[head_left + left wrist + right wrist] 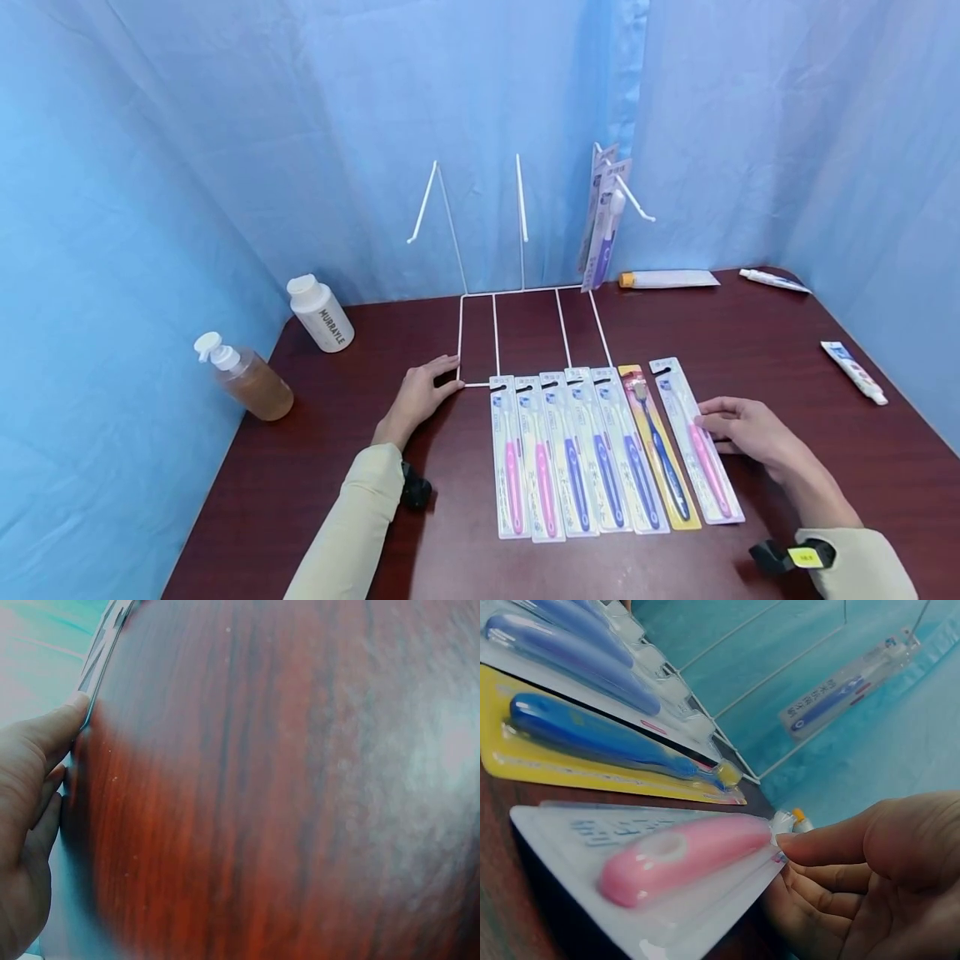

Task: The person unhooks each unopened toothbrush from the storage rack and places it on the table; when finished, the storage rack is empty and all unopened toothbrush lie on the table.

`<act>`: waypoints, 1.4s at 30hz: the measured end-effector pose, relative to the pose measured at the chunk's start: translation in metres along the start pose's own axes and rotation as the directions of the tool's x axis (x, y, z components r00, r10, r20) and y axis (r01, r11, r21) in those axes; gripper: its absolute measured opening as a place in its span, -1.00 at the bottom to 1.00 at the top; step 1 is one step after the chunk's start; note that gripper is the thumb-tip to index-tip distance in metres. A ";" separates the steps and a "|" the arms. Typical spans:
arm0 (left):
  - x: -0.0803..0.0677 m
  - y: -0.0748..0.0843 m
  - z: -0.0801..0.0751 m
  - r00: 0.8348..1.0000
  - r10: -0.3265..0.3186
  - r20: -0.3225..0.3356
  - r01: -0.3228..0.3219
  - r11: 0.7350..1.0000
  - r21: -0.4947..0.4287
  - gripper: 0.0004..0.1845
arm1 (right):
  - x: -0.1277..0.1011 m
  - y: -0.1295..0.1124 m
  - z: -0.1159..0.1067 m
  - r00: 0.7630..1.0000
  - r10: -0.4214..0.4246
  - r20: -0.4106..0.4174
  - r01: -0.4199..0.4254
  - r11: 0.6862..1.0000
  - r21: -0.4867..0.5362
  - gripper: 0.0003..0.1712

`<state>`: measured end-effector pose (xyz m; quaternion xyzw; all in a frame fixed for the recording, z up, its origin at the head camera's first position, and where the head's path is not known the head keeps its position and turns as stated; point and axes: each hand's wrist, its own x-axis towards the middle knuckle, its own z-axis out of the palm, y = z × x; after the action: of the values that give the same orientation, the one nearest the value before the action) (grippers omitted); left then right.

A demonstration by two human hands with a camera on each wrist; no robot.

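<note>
My right hand [750, 429] pinches the right edge of a pink toothbrush in a clear-fronted pack [701, 450], thumb on top and fingers at the edge in the right wrist view. To its left lies a navy toothbrush on a yellow card [688, 523]. Further left are several purple toothbrush packs [573, 467] and two more pink toothbrush packs [513, 483] in a row. My left hand [423, 396] touches the front left corner of a white wire rack [522, 291], its fingers fairly straight. Purple toothbrush packs [606, 233] hang on the rack's right hook.
A white bottle [326, 321] and a brown pump bottle [258, 392] stand at the left. Toothpaste tubes lie behind and right: an orange-capped tube [671, 279], a small tube [772, 280] and another small tube [853, 372]. Blue curtains [360, 125] enclose the table.
</note>
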<state>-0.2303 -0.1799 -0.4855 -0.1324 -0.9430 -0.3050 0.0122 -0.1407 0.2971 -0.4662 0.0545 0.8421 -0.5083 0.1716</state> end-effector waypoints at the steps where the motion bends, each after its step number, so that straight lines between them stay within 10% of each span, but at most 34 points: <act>1: 0.000 0.000 0.000 1.000 -0.003 0.000 0.003 1.000 0.001 -0.47 | 0.000 -0.001 0.001 1.000 0.000 -0.007 0.000 1.000 -0.011 -0.45; 13: 0.001 -0.002 0.002 1.000 -0.002 -0.001 0.002 1.000 0.011 -0.45 | -0.010 -0.020 0.007 0.993 0.003 -0.122 -0.037 0.958 -0.284 -0.55; 26: 0.001 -0.003 0.002 1.000 0.003 -0.001 -0.003 1.000 0.004 -0.45 | 0.018 -0.095 -0.003 0.918 -0.323 -0.229 0.214 0.892 -0.399 -0.57; 42: 0.001 -0.002 0.001 1.000 0.014 -0.003 -0.014 1.000 -0.004 -0.45 | 0.118 -0.169 -0.001 0.795 -0.483 -0.366 0.511 0.859 -0.025 -0.42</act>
<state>-0.2314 -0.1810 -0.4877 -0.1386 -0.9415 -0.3069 0.0156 -0.2962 0.2073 -0.3655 -0.0702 0.8237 -0.5481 -0.1272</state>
